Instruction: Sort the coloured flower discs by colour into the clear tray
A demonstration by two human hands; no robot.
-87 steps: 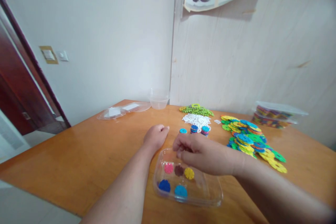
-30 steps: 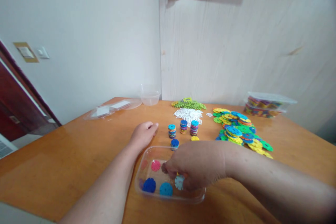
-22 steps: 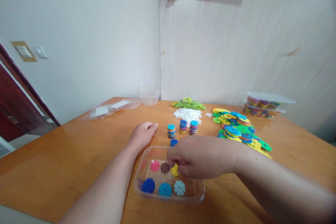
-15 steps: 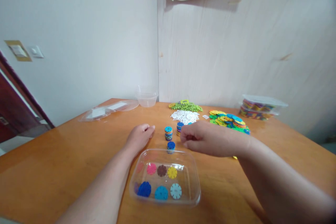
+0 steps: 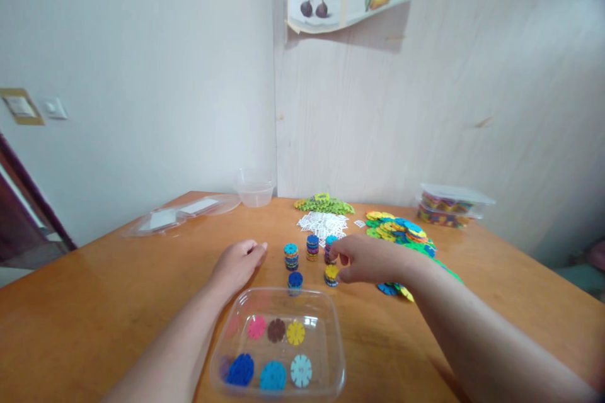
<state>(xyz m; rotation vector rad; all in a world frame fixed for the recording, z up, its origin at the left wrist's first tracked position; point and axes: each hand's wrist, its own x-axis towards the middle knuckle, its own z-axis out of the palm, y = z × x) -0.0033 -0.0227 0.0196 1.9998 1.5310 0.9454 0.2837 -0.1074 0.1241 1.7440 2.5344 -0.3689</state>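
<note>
One short, yellow-topped stack of notched discs [image 5: 331, 274] stands upright, axis vertical, just left of the fingers of the right hand [image 5: 371, 259], the nearer hand; thumb and index are slightly parted, no disc visible between them, contact uncertain. Just beyond them rises a light-blue-topped stack [image 5: 330, 241]. Farther left, the left hand [image 5: 239, 264] rests loosely curled on the desk [image 5: 118, 283], its contents hidden.
</note>
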